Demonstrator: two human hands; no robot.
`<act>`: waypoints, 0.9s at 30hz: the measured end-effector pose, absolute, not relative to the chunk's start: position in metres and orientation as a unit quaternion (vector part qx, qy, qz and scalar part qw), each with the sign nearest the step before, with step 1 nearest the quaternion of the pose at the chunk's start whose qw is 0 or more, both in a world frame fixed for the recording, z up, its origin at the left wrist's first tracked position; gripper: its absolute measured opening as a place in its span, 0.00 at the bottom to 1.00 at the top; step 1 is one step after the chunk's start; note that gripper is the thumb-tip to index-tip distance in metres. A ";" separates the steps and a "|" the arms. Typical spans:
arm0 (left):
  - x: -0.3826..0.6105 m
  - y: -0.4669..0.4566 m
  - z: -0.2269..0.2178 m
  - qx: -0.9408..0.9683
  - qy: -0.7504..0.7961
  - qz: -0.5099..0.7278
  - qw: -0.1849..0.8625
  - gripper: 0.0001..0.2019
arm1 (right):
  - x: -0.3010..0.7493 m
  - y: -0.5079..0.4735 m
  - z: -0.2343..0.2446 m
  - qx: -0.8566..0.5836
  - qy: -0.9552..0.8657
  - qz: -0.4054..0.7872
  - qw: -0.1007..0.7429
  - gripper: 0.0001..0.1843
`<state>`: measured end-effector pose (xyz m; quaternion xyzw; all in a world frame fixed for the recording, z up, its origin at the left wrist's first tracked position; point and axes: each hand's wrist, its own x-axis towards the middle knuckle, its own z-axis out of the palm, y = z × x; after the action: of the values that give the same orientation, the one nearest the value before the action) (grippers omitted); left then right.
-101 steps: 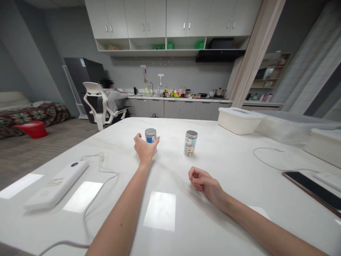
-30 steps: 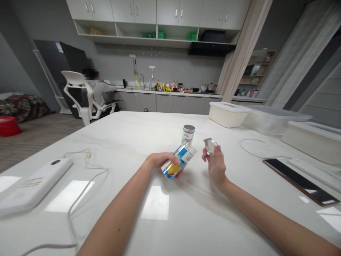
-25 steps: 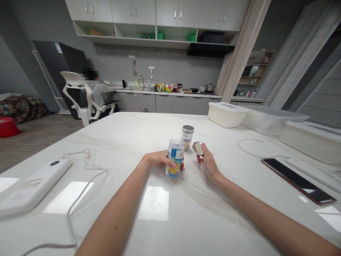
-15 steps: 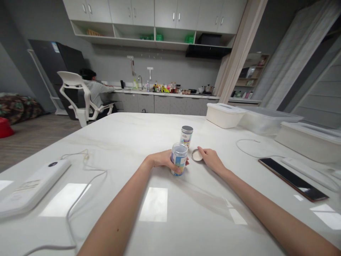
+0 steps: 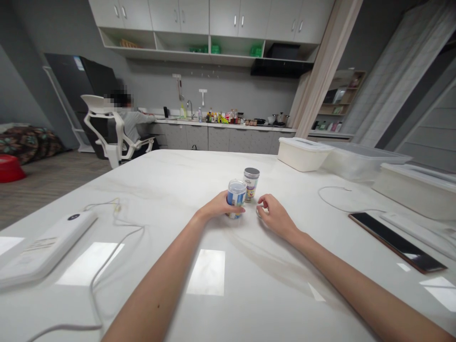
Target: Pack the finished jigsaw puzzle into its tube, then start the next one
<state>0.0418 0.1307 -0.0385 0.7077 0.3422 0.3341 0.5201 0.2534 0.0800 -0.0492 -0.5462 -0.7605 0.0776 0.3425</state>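
My left hand [image 5: 218, 206] is closed around a clear jar [image 5: 236, 197] with a blue, printed label. The jar stands upright and no lid sits on its rim. Just behind it and to the right is a second jar [image 5: 251, 184], capped with a silver-grey lid. My right hand [image 5: 273, 216] has its fingers curled around a small round lid [image 5: 260, 210] close to the table, right of the two jars. Only a sliver of that lid shows past the fingers.
On the white table [image 5: 171, 175], a white power bank [image 5: 50, 247] and a cable lie at left. A phone [image 5: 395, 241] lies at right, near lidded plastic boxes [image 5: 302, 156]. Beyond the table, a person sits in a white chair [image 5: 103, 123] by the kitchen counter.
My left hand has moved the jar slightly away from me and to the left. My right hand has turned the lid, whose pale inner face no longer shows.
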 end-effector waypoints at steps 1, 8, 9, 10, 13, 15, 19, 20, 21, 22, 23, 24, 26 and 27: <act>0.042 0.131 -0.039 0.703 0.343 0.332 0.527 0.25 | 0.253 0.081 -0.050 -0.543 -0.762 0.080 0.343 0.03; 0.045 0.129 -0.038 0.681 0.353 0.335 0.547 0.27 | 0.254 0.085 -0.058 -0.536 -0.770 0.078 0.339 0.05; 0.045 0.130 -0.038 0.680 0.360 0.334 0.545 0.26 | 0.254 0.085 -0.059 -0.542 -0.767 0.076 0.335 0.05; 0.045 0.131 -0.038 0.679 0.369 0.331 0.541 0.25 | 0.254 0.085 -0.059 -0.548 -0.765 0.075 0.331 0.06; 0.047 0.132 -0.040 0.687 0.384 0.324 0.526 0.23 | 0.254 0.084 -0.060 -0.560 -0.760 0.085 0.318 0.08; 0.049 0.132 -0.041 0.696 0.377 0.319 0.522 0.24 | 0.254 0.083 -0.059 -0.567 -0.757 0.110 0.306 0.09; 0.053 0.133 -0.045 0.700 0.353 0.323 0.530 0.25 | 0.253 0.081 -0.058 -0.577 -0.756 0.158 0.265 0.13; 0.054 0.133 -0.045 0.699 0.351 0.330 0.528 0.25 | 0.252 0.080 -0.058 -0.577 -0.758 0.161 0.258 0.14; 0.054 0.133 -0.046 0.698 0.352 0.337 0.525 0.24 | 0.251 0.080 -0.057 -0.576 -0.760 0.162 0.254 0.14; 0.055 0.133 -0.045 0.697 0.355 0.342 0.521 0.22 | 0.251 0.080 -0.056 -0.575 -0.761 0.163 0.252 0.15; 0.055 0.132 -0.045 0.697 0.359 0.344 0.517 0.21 | 0.251 0.079 -0.056 -0.575 -0.762 0.162 0.250 0.16; 0.055 0.132 -0.044 0.697 0.362 0.342 0.515 0.20 | 0.251 0.079 -0.056 -0.574 -0.764 0.161 0.248 0.16; 0.055 0.131 -0.043 0.698 0.369 0.334 0.515 0.20 | 0.252 0.080 -0.058 -0.568 -0.770 0.159 0.244 0.17; 0.055 0.130 -0.043 0.698 0.370 0.333 0.514 0.20 | 0.254 0.081 -0.060 -0.564 -0.773 0.154 0.245 0.16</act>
<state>0.0549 0.1304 -0.0429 0.6983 0.3703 0.3325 0.5144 0.2535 0.0812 -0.0599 -0.5642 -0.7733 0.1540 0.2447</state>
